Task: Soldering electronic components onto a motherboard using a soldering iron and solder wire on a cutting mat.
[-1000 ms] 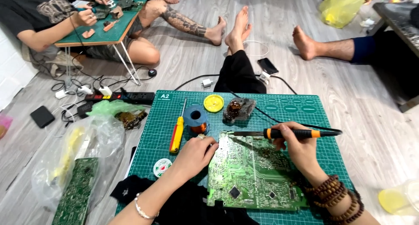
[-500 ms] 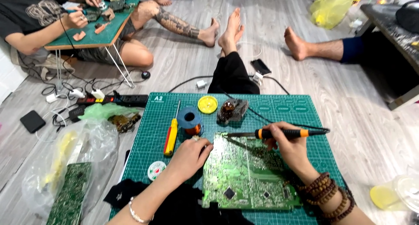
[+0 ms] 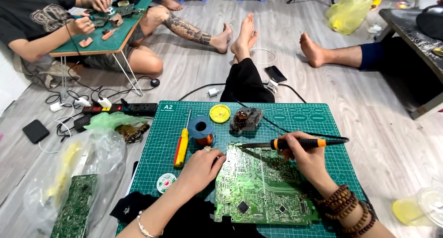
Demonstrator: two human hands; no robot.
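A green circuit board [image 3: 263, 187] lies on the green cutting mat [image 3: 318, 115] in front of me. My right hand [image 3: 307, 157] grips a soldering iron [image 3: 295, 143] with an orange and black handle, its tip pointing left over the board's top left corner. My left hand [image 3: 200, 166] rests at the board's left edge, fingers pinching something small that I cannot make out. A yellow-handled screwdriver [image 3: 181, 145] and a blue spool with copper wire [image 3: 201, 129] lie just beyond my left hand.
A yellow round tin [image 3: 219, 113] and a brown holder block [image 3: 246, 119] sit at the mat's far side. Plastic bags with another circuit board [image 3: 74, 210] lie at left beside a power strip [image 3: 124, 108]. Another person works at a small green table [image 3: 99, 42]. Bare feet stretch out ahead.
The iron's tip has shifted from the board's middle up to its top left corner. My left hand has slid toward that corner. The view has tilted slightly.
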